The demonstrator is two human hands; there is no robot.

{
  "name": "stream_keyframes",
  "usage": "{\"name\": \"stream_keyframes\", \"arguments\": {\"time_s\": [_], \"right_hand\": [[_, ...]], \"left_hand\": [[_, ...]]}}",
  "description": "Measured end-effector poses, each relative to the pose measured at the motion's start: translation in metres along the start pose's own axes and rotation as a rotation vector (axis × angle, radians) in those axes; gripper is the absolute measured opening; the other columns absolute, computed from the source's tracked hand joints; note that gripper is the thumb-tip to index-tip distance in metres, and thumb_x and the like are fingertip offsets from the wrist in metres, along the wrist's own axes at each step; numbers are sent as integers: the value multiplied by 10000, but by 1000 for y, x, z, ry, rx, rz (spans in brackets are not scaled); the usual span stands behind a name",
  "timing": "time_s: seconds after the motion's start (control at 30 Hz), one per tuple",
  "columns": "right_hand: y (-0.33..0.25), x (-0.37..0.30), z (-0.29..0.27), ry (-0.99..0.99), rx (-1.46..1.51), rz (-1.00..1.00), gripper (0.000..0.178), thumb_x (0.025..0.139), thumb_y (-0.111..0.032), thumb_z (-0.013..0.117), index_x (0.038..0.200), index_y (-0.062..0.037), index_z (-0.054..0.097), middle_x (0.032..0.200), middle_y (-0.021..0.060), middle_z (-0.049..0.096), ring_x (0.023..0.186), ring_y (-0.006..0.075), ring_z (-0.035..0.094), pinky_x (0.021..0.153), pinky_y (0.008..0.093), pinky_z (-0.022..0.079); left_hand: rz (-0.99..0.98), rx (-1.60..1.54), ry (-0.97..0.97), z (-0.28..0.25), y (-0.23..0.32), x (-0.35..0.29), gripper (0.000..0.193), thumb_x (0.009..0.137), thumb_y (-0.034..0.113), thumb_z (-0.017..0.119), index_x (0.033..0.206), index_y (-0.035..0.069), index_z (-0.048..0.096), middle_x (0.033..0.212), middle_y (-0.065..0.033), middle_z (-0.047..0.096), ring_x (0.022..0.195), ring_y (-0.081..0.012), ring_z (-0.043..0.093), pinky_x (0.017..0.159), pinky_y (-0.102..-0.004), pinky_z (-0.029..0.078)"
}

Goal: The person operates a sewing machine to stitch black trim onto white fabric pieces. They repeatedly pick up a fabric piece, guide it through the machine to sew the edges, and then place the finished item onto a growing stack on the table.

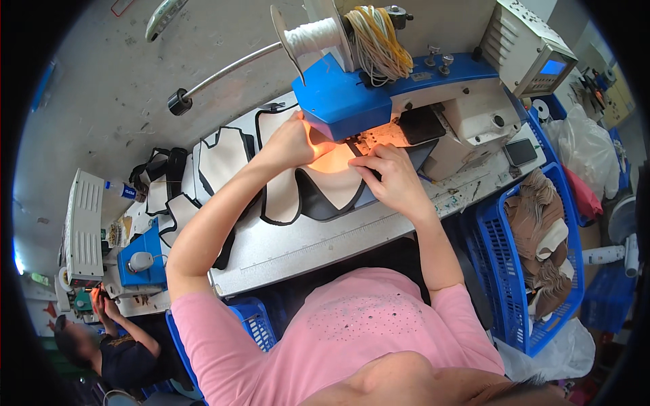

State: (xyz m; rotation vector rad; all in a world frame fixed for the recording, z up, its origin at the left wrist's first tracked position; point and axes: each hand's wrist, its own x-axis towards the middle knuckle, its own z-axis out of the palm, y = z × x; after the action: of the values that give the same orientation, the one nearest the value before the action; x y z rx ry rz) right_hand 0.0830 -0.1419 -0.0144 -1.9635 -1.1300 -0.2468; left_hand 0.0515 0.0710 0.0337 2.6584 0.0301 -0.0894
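A cream fabric piece with black edging (337, 184) lies under the blue head of a sewing machine (342, 95), lit orange by its lamp. On the left, my left hand (291, 141) is closed on the piece close beside the machine head; some of its fingers are hidden. From the right, my right hand (395, 177) pinches the edge of the same piece between thumb and fingers, just in front of the lit needle area. The needle itself cannot be made out.
More black-edged cream pieces (221, 160) spread left along the white table (298, 252). A white thread spool (313, 35) stands above. A phone (521, 153) lies at the right. Blue baskets (497, 254) hold brown fabric (535, 216). Another person (125, 355) works at far left.
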Motion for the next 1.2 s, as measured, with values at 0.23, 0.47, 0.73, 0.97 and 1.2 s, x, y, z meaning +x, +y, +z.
{"name": "stream_keyframes", "arguments": {"time_s": [0.23,0.47,0.73,0.97,1.2], "right_hand": [[-2,5,5,-33,-97,-30,184,763,-108,578,926,-108,665,774,108,524,781,283,505,715,372,383],[-3,7,10,-1,-183,-36,217,762,-119,572,960,-121,659,805,123,527,813,296,500,748,386,390],[2,5,12,20,-135,-47,212,792,-172,587,985,-115,653,755,99,507,773,269,496,725,366,392],[1,3,9,29,-118,-40,163,772,-132,601,914,-75,660,729,74,516,758,256,504,712,357,394],[-44,9,21,-163,534,47,368,736,-201,681,1033,1,602,1062,158,588,1005,274,542,892,370,392]], "left_hand": [[28,-93,81,-7,-37,25,353,669,244,673,965,55,642,1112,-170,561,957,-306,570,815,-347,452],[-190,-78,65,-14,-64,40,470,661,330,681,979,-9,609,836,-189,635,832,-302,615,751,-336,461],[-170,-303,500,-4,-122,5,442,712,157,642,1082,-21,480,964,-173,592,933,-243,573,800,-336,441],[-244,-853,901,-14,-53,-77,367,819,227,590,1064,-43,549,1015,-97,596,914,-153,536,840,-259,388],[-184,-1206,779,-21,-10,-172,222,850,154,575,989,-18,589,912,-69,631,797,-118,600,727,-234,467]]}}
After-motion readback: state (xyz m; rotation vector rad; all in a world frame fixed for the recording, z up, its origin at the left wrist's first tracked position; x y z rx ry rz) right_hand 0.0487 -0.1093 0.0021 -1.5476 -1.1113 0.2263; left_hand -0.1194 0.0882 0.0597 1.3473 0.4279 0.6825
